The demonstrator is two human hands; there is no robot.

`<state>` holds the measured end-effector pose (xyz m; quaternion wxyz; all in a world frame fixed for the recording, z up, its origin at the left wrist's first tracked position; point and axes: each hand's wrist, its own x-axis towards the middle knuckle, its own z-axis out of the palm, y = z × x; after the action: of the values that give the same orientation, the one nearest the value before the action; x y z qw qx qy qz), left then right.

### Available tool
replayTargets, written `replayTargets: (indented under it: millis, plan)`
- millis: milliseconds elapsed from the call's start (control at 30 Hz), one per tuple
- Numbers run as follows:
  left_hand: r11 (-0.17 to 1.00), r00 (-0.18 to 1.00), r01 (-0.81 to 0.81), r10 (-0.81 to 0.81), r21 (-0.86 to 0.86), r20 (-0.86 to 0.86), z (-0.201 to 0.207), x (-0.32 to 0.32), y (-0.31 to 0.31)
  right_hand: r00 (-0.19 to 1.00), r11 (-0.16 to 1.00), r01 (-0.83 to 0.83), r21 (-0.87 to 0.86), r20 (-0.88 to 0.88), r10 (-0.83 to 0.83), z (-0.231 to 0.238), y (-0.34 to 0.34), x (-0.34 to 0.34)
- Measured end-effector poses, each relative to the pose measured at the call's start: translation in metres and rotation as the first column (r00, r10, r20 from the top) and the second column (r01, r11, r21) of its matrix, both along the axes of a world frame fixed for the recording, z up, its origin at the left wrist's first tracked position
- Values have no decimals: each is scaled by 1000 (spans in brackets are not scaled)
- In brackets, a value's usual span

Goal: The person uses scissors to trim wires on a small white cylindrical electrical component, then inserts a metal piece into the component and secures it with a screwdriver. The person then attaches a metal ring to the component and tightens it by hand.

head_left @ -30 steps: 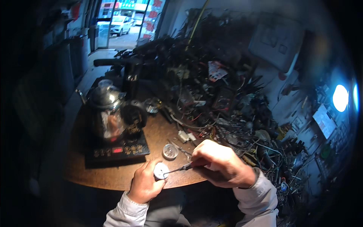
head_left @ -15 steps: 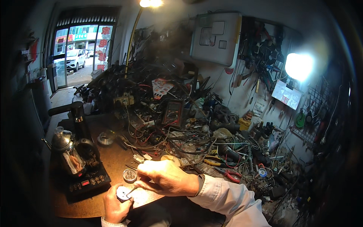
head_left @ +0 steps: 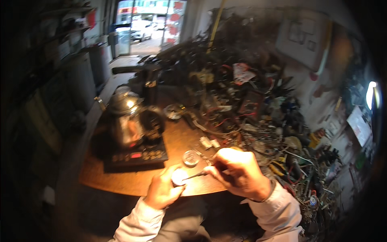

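The left grip is curled closed around a small, round white piece, its pale face tilted up between thumb and fingers. The right grip is closed on a slim dark tool, whose straight shaft slants down leftward to that face. Just beyond both grips, a shallow, clear-walled round dish sits on the brown, smooth-looking worktop. Beyond the left grip and to its left stands a shiny, rounded kettle over a flat, glossy black panel. Past the right grip lies a tangled heap of cables and parts.

The fingers hide the white piece's sides and most of the tool's handle; glare washes out its face, so whether the tip touches is unclear. Blur makes single parts in the heap hard to separate.

A red display glows on the panel, and red marks show on the far door; both are too blurred to read.
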<state>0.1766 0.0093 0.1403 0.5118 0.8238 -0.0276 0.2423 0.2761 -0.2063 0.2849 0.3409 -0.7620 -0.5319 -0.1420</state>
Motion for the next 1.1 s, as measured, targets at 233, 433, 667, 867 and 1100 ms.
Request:
replayTargets:
  millis: [233,433,667,867,1100]
  plan:
    - [996,996,-66,62,55,68,4,-8,2,971,992,-115,-59,-218,100,15,14,-7]
    - [995,998,-69,69,68,9,4,-1,-5,976,995,-31,-100,-218,9,10,7,-11]
    - [977,996,72,-80,-200,-32,-3,-2,5,867,980,174,101,-488,-104,18,-15,-16]
    - [990,998,53,-56,-134,-16,1,-2,6,921,993,116,-11,-374,-112,4,-12,-12]
    - [996,999,33,-33,-85,-8,5,-3,4,901,994,101,-42,-420,-109,-2,-10,-7]
